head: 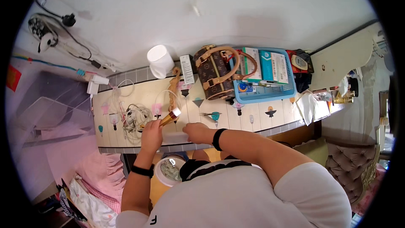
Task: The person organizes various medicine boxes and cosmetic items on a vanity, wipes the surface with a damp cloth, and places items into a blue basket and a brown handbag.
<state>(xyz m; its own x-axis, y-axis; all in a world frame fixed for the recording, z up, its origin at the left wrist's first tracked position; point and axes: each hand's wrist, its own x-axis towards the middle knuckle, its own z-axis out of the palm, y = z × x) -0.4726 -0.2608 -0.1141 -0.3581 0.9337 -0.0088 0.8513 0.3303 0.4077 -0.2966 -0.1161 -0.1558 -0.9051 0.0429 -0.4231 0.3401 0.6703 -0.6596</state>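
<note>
My left hand [152, 136] grips a small amber-brown tube or bottle with a white cap [169, 117], its capped end tilted up to the right. At the front edge of the table, a whitish translucent box [175, 137] lies between my two hands. My right hand [197, 132] has its fingers curled at the right end of this box; the fingertips are partly hidden. Just left of my left hand is a tangle of white and dark cables [137, 117]. A carved wooden piece [173, 87] lies beyond the tube. A thin pointed tool [212, 114] rests beyond my right hand.
Along the wall stand a white cylindrical container [159, 60], a narrow box [187, 69], a brown monogram handbag [215, 76] and a blue plastic basket [265, 97] holding medicine boxes. White adapters [96, 84] sit at the table's left end. Below the front edge is a round white bin [171, 169].
</note>
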